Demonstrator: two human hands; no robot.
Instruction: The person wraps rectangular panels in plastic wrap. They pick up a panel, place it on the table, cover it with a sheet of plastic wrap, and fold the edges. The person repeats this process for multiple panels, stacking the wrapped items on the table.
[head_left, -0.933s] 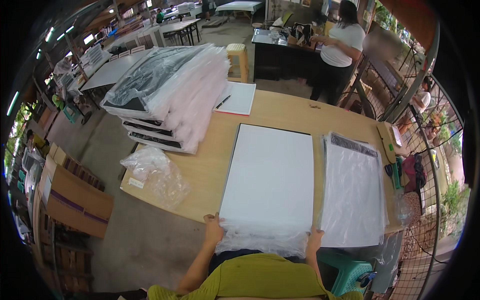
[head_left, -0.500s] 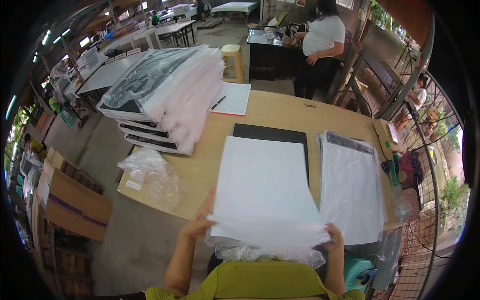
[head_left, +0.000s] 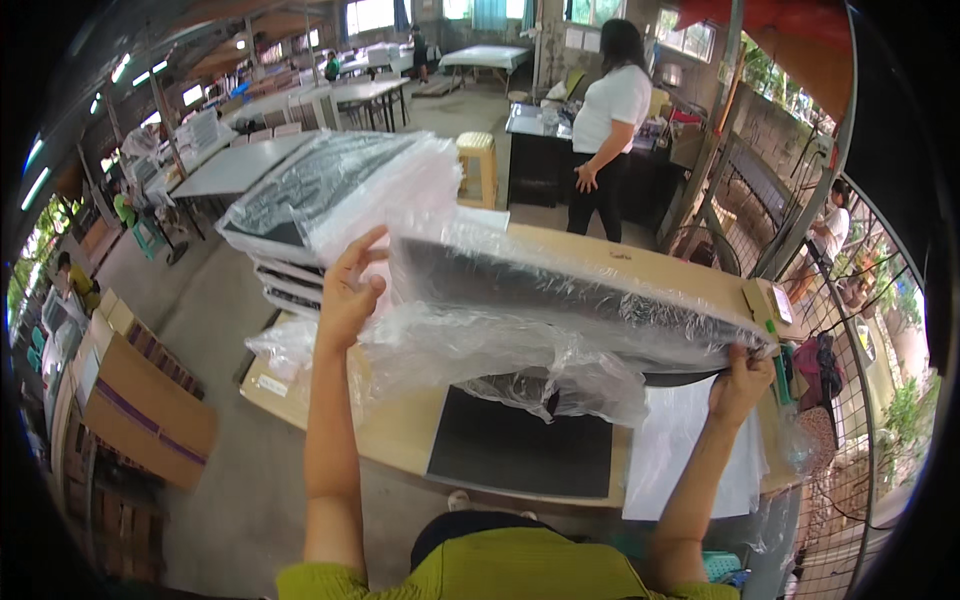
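A dark panel in clear plastic wrap (head_left: 520, 285) is up in the air over the table (head_left: 400, 435), tilted, its long edge sloping down toward the person's right. Loose, creased film (head_left: 450, 355) hangs beneath it in folds.

The right hand (head_left: 742, 380) has the lower right end pinched, thumb and fingers closed on the film and edge, the knuckles bent. That arm slants up and outward, the elbow low. The left hand (head_left: 345, 295) stands higher, at the panel's other end: palm turned inward, fingers curving toward the film, thumb sticking up apart from them. From where I stand I can't tell whether any film is caught between. The left forearm rises almost straight.

Under the raised bundle, another dark panel (head_left: 520, 445) lies flat on the tabletop, near the front edge. Just beside it, partly behind the right forearm, is a pale, film-covered stack (head_left: 685, 430). To the left rises a tall pile of wrapped panels (head_left: 290, 190), with a crumpled plastic bag (head_left: 285, 345) near its foot.

Beyond the table, a co-worker in a white top (head_left: 605, 110) stands by a dark desk, near a yellow stool (head_left: 477, 165).
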